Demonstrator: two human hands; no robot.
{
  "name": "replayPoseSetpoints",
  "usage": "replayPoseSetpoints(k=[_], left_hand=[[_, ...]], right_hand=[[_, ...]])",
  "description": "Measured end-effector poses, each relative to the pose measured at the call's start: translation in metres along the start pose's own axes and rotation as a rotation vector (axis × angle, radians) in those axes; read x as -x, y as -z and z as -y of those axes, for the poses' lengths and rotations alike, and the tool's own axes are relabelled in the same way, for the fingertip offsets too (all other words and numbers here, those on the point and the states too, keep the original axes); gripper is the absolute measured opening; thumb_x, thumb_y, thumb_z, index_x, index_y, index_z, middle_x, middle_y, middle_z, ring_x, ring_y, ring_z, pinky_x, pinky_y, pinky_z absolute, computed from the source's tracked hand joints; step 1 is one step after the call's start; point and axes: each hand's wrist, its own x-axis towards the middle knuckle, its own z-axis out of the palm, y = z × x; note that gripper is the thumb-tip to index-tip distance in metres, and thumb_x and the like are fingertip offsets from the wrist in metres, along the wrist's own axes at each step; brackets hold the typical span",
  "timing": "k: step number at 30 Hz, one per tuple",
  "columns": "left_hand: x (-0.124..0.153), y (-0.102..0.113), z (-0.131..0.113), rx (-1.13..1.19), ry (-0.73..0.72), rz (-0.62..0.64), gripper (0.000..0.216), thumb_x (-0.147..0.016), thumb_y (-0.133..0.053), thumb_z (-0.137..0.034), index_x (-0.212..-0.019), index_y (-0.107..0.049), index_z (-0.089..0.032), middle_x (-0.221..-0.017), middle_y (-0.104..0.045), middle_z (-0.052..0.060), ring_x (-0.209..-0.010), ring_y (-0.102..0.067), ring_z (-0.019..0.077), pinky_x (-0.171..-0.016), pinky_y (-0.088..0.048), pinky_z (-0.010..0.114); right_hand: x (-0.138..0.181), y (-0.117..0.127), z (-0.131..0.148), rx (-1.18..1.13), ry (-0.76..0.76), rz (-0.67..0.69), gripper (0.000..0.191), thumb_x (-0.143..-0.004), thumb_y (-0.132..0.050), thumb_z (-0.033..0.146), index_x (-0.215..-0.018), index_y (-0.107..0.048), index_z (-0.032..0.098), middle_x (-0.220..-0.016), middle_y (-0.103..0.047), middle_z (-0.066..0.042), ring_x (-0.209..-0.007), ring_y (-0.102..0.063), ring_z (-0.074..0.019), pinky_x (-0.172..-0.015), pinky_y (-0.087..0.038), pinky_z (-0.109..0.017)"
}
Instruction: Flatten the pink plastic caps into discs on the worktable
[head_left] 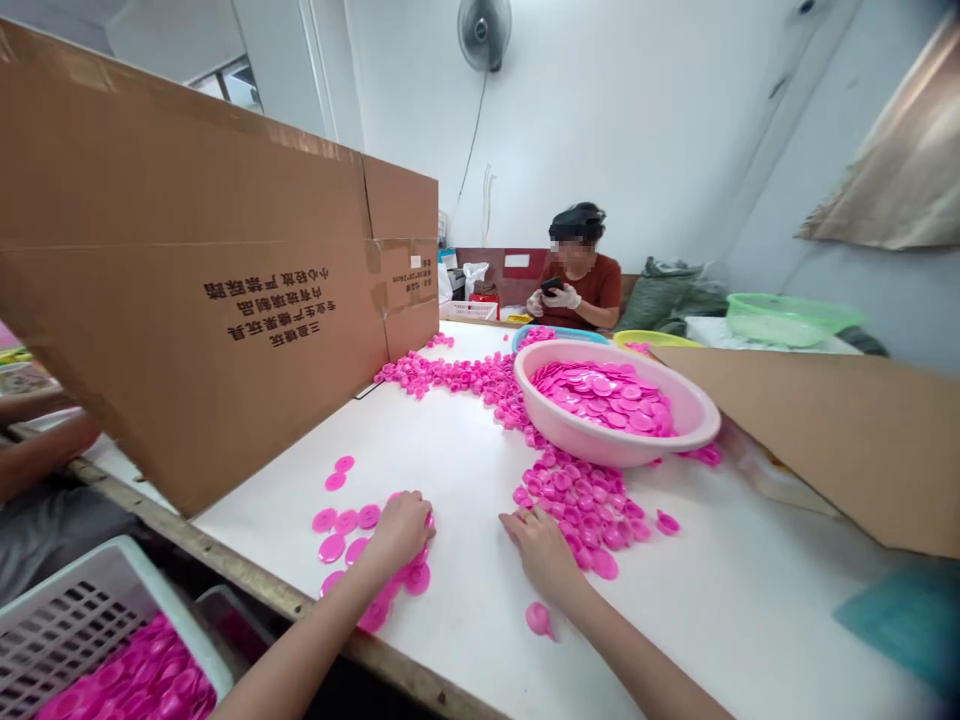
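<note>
My left hand (406,530) is over a loose spread of flat pink plastic discs (331,547) near the table's front edge. Its fingers curl down, with pink showing at their tips; the palm side is hidden. At the near left edge of a heap of small pink plastic cups (581,495) is my right hand (541,548), palm down. Its visible fingers are stretched out beside the cups, and nothing shows in them. One separate pink piece with a small tail (538,618) lies below the right hand. Behind the heap stands a pale pink basin (619,448) full of pink discs.
A tall cardboard box (292,200) walls off the left side; a cardboard flap (832,430) juts in at right. At lower left stands a white basket (71,625) of pink pieces. Across the white table (465,640), a gloved person (589,285) holds a phone.
</note>
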Motion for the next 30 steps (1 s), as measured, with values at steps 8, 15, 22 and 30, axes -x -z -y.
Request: replayPoseSetpoints(k=[8, 15, 22, 30], left_hand=[[-0.011, -0.006, 0.009, 0.088, 0.079, -0.002, 0.023, -0.063, -0.056, -0.031, -0.084, -0.057, -0.022, -0.088, -0.055, 0.005, -0.085, -0.049, 0.0213, -0.068, -0.038, 0.03], [-0.005, 0.001, 0.0, 0.256, 0.077, -0.168, 0.009, -0.07, -0.051, -0.027, -0.075, -0.056, -0.022, -0.083, -0.056, 0.002, -0.082, -0.05, 0.0177, -0.072, -0.038, 0.03], [-0.003, -0.007, -0.039, 1.026, 0.128, 0.002, 0.03, -0.071, -0.049, -0.046, -0.079, -0.053, -0.017, -0.067, -0.058, 0.0, -0.057, -0.054, 0.0105, -0.054, -0.043, 0.023], [-0.006, -0.038, -0.058, 0.962, 0.178, 0.106, 0.024, -0.069, -0.051, -0.042, -0.073, -0.049, -0.019, -0.06, -0.058, -0.002, -0.055, -0.057, 0.0113, -0.049, -0.041, 0.021]], right_hand=[[0.006, 0.006, 0.019, -0.524, -0.115, 0.088, 0.024, -0.079, -0.041, 0.018, -0.092, -0.06, 0.021, -0.091, -0.059, -0.005, -0.086, -0.054, -0.0157, -0.078, -0.042, -0.028], [0.001, -0.014, 0.026, -0.622, -0.222, 0.144, 0.028, -0.08, -0.039, 0.025, -0.088, -0.066, 0.018, -0.086, -0.055, -0.007, -0.082, -0.054, -0.016, -0.076, -0.042, -0.029], [-0.008, -0.006, 0.011, -0.905, -0.38, 0.176, 0.031, -0.08, -0.039, 0.033, -0.097, -0.059, 0.016, -0.075, -0.059, -0.004, -0.05, -0.05, -0.0093, -0.048, -0.042, -0.023], [-0.005, -0.01, 0.014, -1.111, -0.494, 0.393, 0.034, -0.072, -0.053, 0.041, -0.087, -0.059, 0.012, -0.061, -0.059, -0.001, -0.049, -0.051, -0.0078, -0.045, -0.041, -0.019]])
